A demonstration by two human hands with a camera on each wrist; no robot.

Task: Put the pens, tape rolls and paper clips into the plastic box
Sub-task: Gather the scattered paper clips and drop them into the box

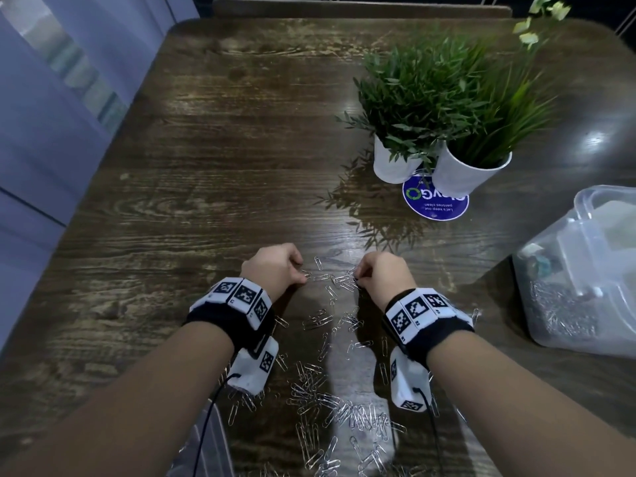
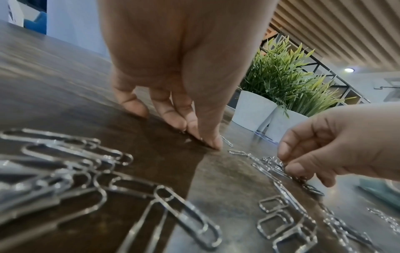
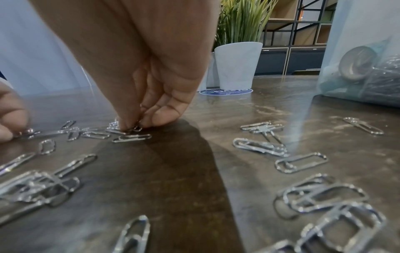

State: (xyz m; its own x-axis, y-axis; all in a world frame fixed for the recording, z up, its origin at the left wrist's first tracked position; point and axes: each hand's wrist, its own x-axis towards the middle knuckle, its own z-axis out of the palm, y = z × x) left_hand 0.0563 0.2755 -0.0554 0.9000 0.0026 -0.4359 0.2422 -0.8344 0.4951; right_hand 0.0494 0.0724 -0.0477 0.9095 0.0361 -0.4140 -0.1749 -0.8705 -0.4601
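Note:
Several silver paper clips (image 1: 339, 409) lie scattered on the dark wooden table (image 1: 206, 166), most of them between my forearms. My left hand (image 1: 302, 274) has its fingers curled with the tips on the table, pinching a clip (image 1: 305, 273) at the near edge of a small cluster. My right hand (image 1: 358, 276) pinches a few clips (image 3: 132, 128) from the same cluster, thumb against fingertips (image 3: 161, 118). The clear plastic box (image 1: 585, 287) stands open at the right edge and holds a heap of clips and a tape roll (image 3: 357, 63). No pens are visible.
Two white pots with green plants (image 1: 395, 163) (image 1: 464, 173) stand beyond my right hand, on a round blue sticker (image 1: 435, 204). The table's left edge (image 1: 113, 132) runs along a pale wall. A chair back (image 1: 361, 6) shows at the far end.

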